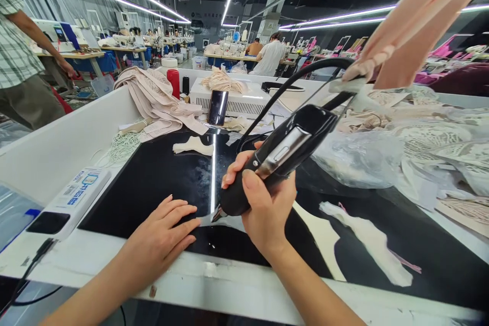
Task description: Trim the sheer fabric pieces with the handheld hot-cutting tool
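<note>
My right hand (pixel 263 198) is wrapped round a black corded handheld tool (pixel 282 147) with a silver panel and a narrow metal tip. The tool slants down to the left, its tip at a thin, pale grey piece (pixel 231 222) on the glossy black board (pixel 168 178). Part of that piece is hidden behind my right hand. My left hand (pixel 162 232) lies flat with fingers stretched out, fingertips at the piece's left end. Right of my right hand are a cream cut piece (pixel 323 239) and a white fabric strip (pixel 370 242). Another cream piece (pixel 193 146) lies farther back.
A white power bank (pixel 82 196) sits at the left. Beige fabric strips (pixel 156 97), a red thread spool (pixel 173 84) and a phone (pixel 218 107) are at the back. Lace and plastic bags (pixel 359 158) heap up at the right. A cable arches behind the tool. A person (pixel 23 61) stands left.
</note>
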Tool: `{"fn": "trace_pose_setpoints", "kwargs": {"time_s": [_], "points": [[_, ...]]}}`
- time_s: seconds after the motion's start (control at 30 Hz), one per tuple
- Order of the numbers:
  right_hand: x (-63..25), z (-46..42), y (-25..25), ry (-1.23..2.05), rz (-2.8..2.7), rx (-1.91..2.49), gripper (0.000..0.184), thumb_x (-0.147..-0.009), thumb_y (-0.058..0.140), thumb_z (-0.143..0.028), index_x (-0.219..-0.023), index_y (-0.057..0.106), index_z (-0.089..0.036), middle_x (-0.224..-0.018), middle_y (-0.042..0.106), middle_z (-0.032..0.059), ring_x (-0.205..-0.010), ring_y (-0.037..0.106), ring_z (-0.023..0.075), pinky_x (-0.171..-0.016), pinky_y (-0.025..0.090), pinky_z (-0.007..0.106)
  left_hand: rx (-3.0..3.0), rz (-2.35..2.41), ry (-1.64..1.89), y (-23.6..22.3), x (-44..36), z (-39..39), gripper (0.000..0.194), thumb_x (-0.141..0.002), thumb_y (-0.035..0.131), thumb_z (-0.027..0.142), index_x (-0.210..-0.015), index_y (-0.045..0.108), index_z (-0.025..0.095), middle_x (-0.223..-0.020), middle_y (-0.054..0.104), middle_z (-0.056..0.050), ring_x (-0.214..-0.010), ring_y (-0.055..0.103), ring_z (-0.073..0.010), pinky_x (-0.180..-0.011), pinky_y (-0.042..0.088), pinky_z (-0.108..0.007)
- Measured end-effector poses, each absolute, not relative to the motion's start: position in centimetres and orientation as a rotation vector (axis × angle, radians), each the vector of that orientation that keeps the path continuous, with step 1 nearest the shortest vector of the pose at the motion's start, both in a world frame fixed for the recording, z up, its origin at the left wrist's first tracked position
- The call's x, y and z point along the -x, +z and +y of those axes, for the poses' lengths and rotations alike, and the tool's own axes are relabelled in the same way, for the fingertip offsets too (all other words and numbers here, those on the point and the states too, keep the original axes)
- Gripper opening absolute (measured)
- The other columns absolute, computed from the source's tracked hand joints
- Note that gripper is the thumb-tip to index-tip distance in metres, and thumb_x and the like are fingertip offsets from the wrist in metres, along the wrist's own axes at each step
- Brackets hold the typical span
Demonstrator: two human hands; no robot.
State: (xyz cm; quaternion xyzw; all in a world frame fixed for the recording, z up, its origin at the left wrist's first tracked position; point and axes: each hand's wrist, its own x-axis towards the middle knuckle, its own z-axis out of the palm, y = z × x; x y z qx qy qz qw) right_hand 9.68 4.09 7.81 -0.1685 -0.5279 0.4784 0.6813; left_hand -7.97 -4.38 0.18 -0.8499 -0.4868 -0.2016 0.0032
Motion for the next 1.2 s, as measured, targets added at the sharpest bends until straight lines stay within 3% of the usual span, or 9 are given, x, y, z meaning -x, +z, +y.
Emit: {"fn": "trace_pose_setpoints", "kwargs": {"time_s": [0.33, 0.53, 0.7, 0.83, 0.97, 1.2], "points": [[-12.2, 4.1, 7.5, 1.003, -1.182, 0.447, 0.027, -0.083, 0.071, -0.021, -0.104, 0.054, -0.026, -0.081, 0.065, -0.0058, -0.059, 0.061, 0.0108, -0.055, 0.054, 0.027, 2.896, -1.426, -0.693, 1.7, 8.7, -2.0, 0.026, -0.105, 0.044, 0.025, -0.110, 0.070, 0.025, -0.126, 0.065, -0.005, -0.120, 0.060, -0.0195, -0.120, 0.036, -0.048], [-12.1, 4.1, 7.8, 0.990, -1.149, 0.497, 0.027, -0.080, 0.071, -0.020, -0.100, 0.053, -0.026, -0.079, 0.065, -0.0068, -0.057, 0.060, 0.0107, -0.054, 0.054, 0.026, 3.093, -1.196, -0.680, 3.2, 9.0, 2.5, 0.025, -0.104, 0.048, 0.024, -0.126, 0.059, 0.023, -0.129, 0.066, -0.006, -0.123, 0.059, -0.0201, -0.118, 0.039, -0.045], [-11.7, 4.5, 7.8, 0.968, -1.124, 0.531, 0.029, -0.078, 0.070, -0.020, -0.100, 0.052, -0.026, -0.079, 0.064, -0.0064, -0.058, 0.060, 0.0109, -0.054, 0.055, 0.026, 3.338, -1.137, -0.550, 4.2, 8.1, 4.5, 0.044, -0.096, 0.064, 0.023, -0.137, 0.052, 0.029, -0.136, 0.063, -0.005, -0.142, 0.044, -0.0232, -0.115, 0.042, -0.044], [-11.2, 5.0, 7.6, 0.940, -1.133, 0.520, 0.029, -0.079, 0.070, -0.020, -0.100, 0.051, -0.026, -0.079, 0.064, -0.0060, -0.059, 0.060, 0.0107, -0.056, 0.055, 0.026, 3.414, -1.175, -0.382, 4.1, 8.0, 5.3, 0.059, -0.087, 0.075, 0.033, -0.141, 0.050, 0.032, -0.149, 0.053, -0.008, -0.148, 0.036, -0.0283, -0.121, 0.029, -0.055], [-10.9, 5.4, 7.3, 0.931, -1.154, 0.501, 0.027, -0.081, 0.068, -0.018, -0.100, 0.050, -0.025, -0.080, 0.062, -0.0054, -0.060, 0.059, 0.0105, -0.057, 0.055, 0.026, 3.490, -1.176, -0.309, 3.8, 8.1, 5.9, 0.073, -0.082, 0.080, 0.038, -0.146, 0.045, 0.031, -0.147, 0.056, -0.009, -0.149, 0.032, -0.0282, -0.123, 0.020, -0.058], [-10.3, 5.8, 6.6, 0.933, -1.178, 0.487, 0.030, -0.082, 0.070, -0.020, -0.102, 0.049, -0.026, -0.082, 0.063, -0.0045, -0.062, 0.061, 0.0112, -0.059, 0.056, 0.027, 3.538, -1.195, -0.394, 3.8, 8.0, 6.0, 0.074, -0.077, 0.084, 0.040, -0.142, 0.050, 0.028, -0.138, 0.062, -0.010, -0.148, 0.036, -0.0291, -0.122, 0.025, -0.056]]}}
